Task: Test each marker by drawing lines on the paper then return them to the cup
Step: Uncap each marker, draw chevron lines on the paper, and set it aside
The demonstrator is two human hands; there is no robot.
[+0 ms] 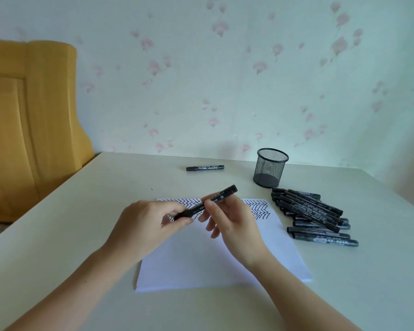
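Zigzag rows already fill the far strip of the paper (215, 256), yet the cup (270, 169) looks empty — I judge testing is well along and returning not begun. A black marker (207, 204) slants between both hands above the paper: left hand (151, 225) pinches its near end, right hand (227, 218) pinches mid-barrel. A pile (313, 218) waits right of the fingers; a stray marker (205, 167) lies beyond them.

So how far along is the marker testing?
Zigzag lines fill the paper's top edge, so some testing is done. Both hands, left hand and right hand, hold one marker. The mesh cup looks empty; the marker pile remains outside.
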